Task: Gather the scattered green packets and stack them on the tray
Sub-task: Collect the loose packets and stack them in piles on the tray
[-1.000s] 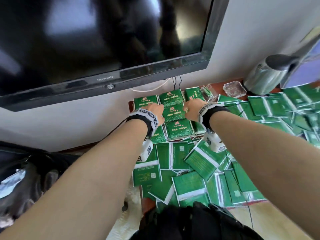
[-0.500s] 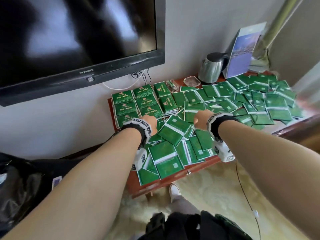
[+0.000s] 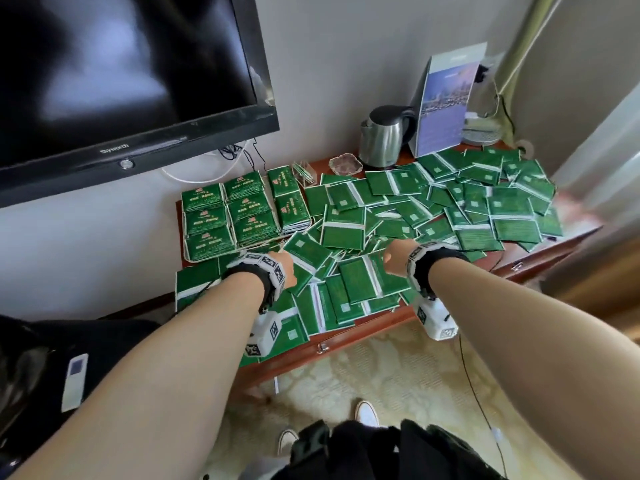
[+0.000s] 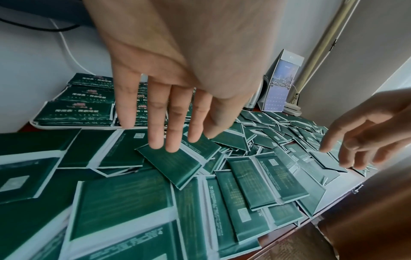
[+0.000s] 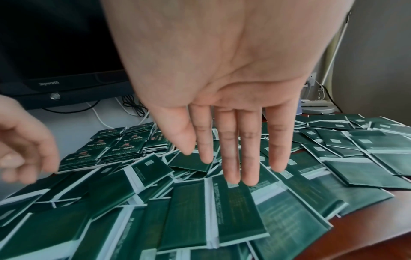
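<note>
Since a second ago both hands have drawn back from the stacks on the tray (image 3: 188,258), which sits beyond the left hand (image 3: 282,268), to hover over the scattered green packets (image 3: 360,282) on the counter (image 3: 540,261). The tray shows only its white rim under the stacks. From the head view the fingers are hidden behind the wrists. Left hand and right hand (image 3: 394,259) hang palm down, fingers straight and slightly spread, holding nothing.
</note>
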Motion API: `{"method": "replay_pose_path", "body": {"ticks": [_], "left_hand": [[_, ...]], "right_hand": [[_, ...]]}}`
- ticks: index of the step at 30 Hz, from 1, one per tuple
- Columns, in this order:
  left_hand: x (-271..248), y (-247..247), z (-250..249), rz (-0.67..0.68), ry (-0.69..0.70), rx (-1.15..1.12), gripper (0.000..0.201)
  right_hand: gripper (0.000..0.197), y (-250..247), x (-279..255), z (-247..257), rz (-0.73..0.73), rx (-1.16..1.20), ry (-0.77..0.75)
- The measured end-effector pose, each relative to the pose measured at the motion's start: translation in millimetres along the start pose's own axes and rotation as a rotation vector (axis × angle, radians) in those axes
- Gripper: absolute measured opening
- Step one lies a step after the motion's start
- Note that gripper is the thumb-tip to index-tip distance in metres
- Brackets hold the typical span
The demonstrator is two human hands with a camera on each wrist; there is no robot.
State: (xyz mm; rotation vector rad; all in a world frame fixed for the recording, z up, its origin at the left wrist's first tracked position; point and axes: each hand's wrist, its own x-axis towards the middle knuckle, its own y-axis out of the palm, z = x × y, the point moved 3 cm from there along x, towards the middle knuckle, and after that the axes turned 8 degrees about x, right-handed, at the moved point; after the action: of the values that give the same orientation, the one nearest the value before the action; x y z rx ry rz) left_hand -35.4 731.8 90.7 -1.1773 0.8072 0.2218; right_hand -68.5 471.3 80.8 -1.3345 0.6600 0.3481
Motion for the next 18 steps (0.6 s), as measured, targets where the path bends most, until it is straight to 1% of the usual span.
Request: {"method": "replay_pose_path", "body": {"ticks": [2, 3, 4, 7, 8, 10, 12, 13, 14, 15, 17, 18], "left_hand": [[5.9, 0.7, -11.7, 0.022, -0.019, -0.005, 0.019], [6.9, 0.6, -18.6, 0.037, -0.019, -0.005, 0.020], [7.4, 0.3, -25.9, 0.035, -0.018, -0.016, 0.024], [8.0, -6.1, -46.2, 0.028, -0.005, -0.046, 0.033], [11.2, -7.3, -50.1, 0.031, 0.004, -0.052, 0.035], [21.5, -7.6, -52.8, 0.054, -0.005, -0.056, 0.038], [33.0, -8.4, -53.4, 0.073, -0.002, -0.046, 0.036], [37.7, -11.5, -53.5, 0.079, 0.001, -0.046, 0.031], [42.6, -14.6, -53.3, 0.080, 0.017, -0.031, 0.023], [49.0, -16.4, -53.1, 0.068, 0.038, -0.026, 0.020], [64.6, -18.5, -51.2, 0.019, 0.065, -0.054, 0.025], [72.0, -19.5, -50.0, 0.001, 0.080, -0.070, 0.026]], "right_hand": [[0.044, 14.6, 38.2, -35.6, 0.008, 0.006, 0.030], [0.044, 17.7, 44.6, -46.1, 0.016, -0.001, 0.044], [0.041, 19.0, 45.2, -52.1, 0.031, -0.012, 0.057], [0.023, 13.6, 29.2, -56.2, 0.055, -0.029, 0.077], [0.021, 17.7, 37.0, -60.3, 0.058, -0.008, 0.079], [0.028, 17.8, 34.9, -56.6, 0.069, 0.010, 0.073], [0.031, 21.7, 38.7, -55.2, 0.090, 0.034, 0.056], [0.030, 23.7, 42.0, -53.8, 0.116, 0.033, 0.047], [0.028, 24.6, 44.3, -53.1, 0.112, 0.063, 0.043], [0.023, 26.5, 50.0, -54.1, 0.101, 0.078, 0.055], [0.015, 36.0, 65.1, -56.6, 0.125, 0.118, 0.098], [0.015, 42.5, 72.9, -57.3, 0.133, 0.133, 0.113]]}}
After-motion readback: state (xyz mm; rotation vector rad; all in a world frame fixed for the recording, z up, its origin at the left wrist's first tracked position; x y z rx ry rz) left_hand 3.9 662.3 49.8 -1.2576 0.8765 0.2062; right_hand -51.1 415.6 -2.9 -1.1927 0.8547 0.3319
